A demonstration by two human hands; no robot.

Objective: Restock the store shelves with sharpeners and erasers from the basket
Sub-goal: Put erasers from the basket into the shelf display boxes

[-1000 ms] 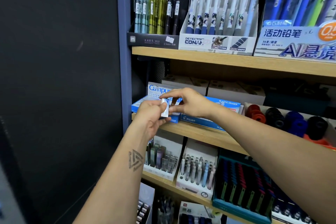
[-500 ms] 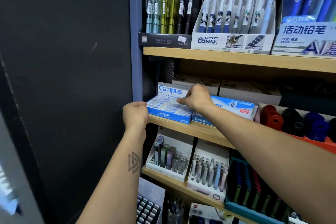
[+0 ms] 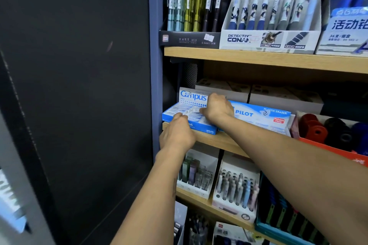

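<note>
1. The left hand (image 3: 177, 135) reaches up from about 7 o'clock to the front of the blue-and-white cardboard Campus eraser display box (image 3: 191, 113), which sits at the left end of the middle wooden shelf (image 3: 215, 140). Its fingers are bent over the box's front edge and touch the white wrapped erasers (image 3: 179, 108) lying in rows inside; whether they actually pinch one cannot be told.
2. The right hand (image 3: 216, 108) comes in from 4 o'clock and rests over the right part of the same box, knuckles up, fingers curled down into the erasers. A small white eraser end shows at its fingertips, but the grip itself is hidden by the back of the hand, so whether it grasps the piece cannot be told.
3. Just at 3 o'clock of the Campus box, touching it, lies a light blue flat Pilot plastic eraser carton (image 3: 262, 117).
4. Further toward 3 o'clock on that shelf stands an orange cardboard tray (image 3: 326, 148) holding round red, black and blue sharpeners (image 3: 316, 130).
5. At 12 o'clock, the upper wooden shelf (image 3: 258, 58) carries a black box of green, teal and black mechanical pencils (image 3: 189, 39) and a white Detective Conan pen display (image 3: 268, 41).
6. At 6 o'clock, the lower shelf holds white display boxes of pencil leads (image 3: 199, 175) and pens (image 3: 237, 189).
7. A dark panel (image 3: 79, 85) fills the 9 o'clock side.
</note>
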